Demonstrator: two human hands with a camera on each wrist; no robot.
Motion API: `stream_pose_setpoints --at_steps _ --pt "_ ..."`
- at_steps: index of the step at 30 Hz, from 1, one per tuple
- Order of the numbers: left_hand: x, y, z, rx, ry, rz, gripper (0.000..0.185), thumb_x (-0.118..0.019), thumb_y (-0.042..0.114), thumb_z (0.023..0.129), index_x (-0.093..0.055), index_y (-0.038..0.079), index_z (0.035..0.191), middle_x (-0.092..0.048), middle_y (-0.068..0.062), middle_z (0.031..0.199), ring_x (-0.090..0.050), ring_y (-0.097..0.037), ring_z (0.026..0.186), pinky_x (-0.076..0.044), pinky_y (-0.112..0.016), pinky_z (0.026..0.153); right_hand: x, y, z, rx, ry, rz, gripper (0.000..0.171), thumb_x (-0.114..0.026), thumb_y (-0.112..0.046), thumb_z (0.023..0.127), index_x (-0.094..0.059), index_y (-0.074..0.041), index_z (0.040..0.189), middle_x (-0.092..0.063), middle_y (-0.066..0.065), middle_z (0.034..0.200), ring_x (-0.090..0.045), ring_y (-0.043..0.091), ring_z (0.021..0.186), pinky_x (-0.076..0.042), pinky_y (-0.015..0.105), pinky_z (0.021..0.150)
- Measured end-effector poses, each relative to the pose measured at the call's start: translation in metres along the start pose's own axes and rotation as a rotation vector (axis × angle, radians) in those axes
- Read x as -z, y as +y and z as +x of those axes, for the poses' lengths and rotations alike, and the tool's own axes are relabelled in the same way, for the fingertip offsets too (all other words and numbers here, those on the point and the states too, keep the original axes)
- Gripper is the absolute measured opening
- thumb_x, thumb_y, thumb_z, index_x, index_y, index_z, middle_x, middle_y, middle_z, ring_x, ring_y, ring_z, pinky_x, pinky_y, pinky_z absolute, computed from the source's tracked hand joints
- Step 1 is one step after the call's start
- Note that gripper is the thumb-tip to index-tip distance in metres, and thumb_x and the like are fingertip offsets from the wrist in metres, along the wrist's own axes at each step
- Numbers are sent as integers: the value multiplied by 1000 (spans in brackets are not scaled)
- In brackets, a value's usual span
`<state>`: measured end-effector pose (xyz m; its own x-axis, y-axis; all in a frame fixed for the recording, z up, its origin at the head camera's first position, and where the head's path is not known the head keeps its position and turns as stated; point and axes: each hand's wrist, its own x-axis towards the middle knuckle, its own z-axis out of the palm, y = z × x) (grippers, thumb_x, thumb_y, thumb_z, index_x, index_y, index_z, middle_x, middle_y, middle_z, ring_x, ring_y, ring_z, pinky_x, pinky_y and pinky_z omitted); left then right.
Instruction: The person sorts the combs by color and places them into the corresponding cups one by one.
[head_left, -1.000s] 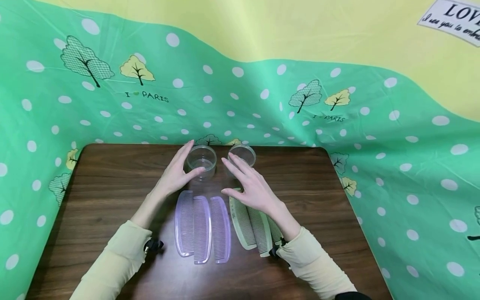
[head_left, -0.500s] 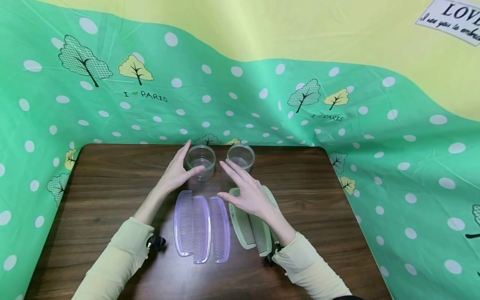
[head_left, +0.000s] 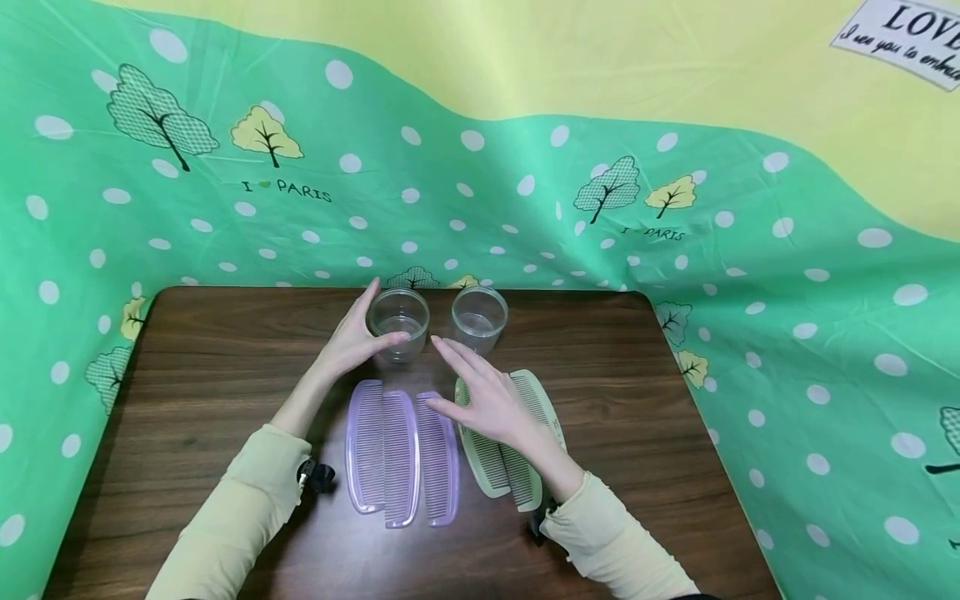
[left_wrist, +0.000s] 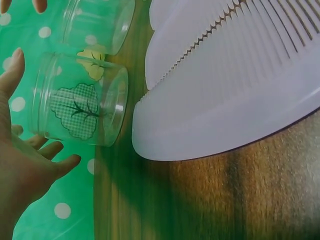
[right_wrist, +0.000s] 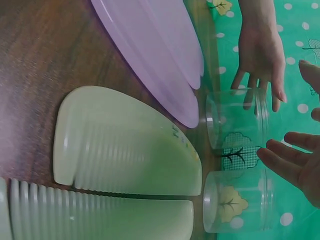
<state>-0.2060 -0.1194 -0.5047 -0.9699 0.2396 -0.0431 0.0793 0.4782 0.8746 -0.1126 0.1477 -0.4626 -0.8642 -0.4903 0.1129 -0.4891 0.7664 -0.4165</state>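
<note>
Two clear, lidless jars stand side by side at the table's back edge: a left jar (head_left: 400, 343) and a right jar (head_left: 480, 321). My left hand (head_left: 351, 340) is beside the left jar, thumb in front and fingers along its left side, stretched loosely round it. My right hand (head_left: 487, 400) hovers over the green combs (head_left: 483, 458), fingers spread and pointing toward the gap between the jars, holding nothing. In the right wrist view, my right fingertips (right_wrist: 295, 160) are close to the jars' rims. Three purple combs (head_left: 401, 458) lie in a row left of the green ones.
The dark wooden table (head_left: 210, 383) carries the jars and combs. A green and yellow patterned cloth (head_left: 450, 183) hangs behind and along both sides of it. A black device (head_left: 318, 477) sits at my left cuff.
My right hand has drawn back from the right jar, toward me and a little left, uncovering that jar and more of the green combs. My left hand stays nearly still by the left jar.
</note>
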Motion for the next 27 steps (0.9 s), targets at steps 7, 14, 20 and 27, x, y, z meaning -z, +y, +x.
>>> stream_pose_setpoints --at_steps 7,14,20,27 --pt "-2 -2 4 -3 -7 18 122 -87 49 79 -7 23 167 -13 -8 175 -15 -36 161 -20 -64 126 -7 -4 -5 -39 -35 -12 94 -68 -60 92 -11 -42 164 -40 -1 165 -52 27 142 -60 50 88" --pt "-4 -3 5 19 -14 -1 123 -87 49 78 -6 25 167 -12 -5 175 -15 -37 161 -22 -65 125 -15 -4 -10 -32 -90 -17 95 -72 -58 91 -20 -30 165 -41 4 164 -53 32 140 -58 53 94" --pt "-5 -5 6 40 -18 -6 122 -87 51 78 -7 26 167 -14 -6 174 -17 -38 160 -24 -65 125 -21 -8 -14 -46 -170 -16 98 -71 -59 91 -13 -34 166 -37 9 165 -48 37 144 -49 61 108" --pt "-7 -8 8 32 -22 -36 118 -87 51 78 -12 28 166 -17 -7 174 -20 -39 159 -24 -67 123 -26 -10 -19 -67 -209 -40 98 -70 -60 90 -14 -33 166 -37 9 166 -47 34 145 -54 58 100"
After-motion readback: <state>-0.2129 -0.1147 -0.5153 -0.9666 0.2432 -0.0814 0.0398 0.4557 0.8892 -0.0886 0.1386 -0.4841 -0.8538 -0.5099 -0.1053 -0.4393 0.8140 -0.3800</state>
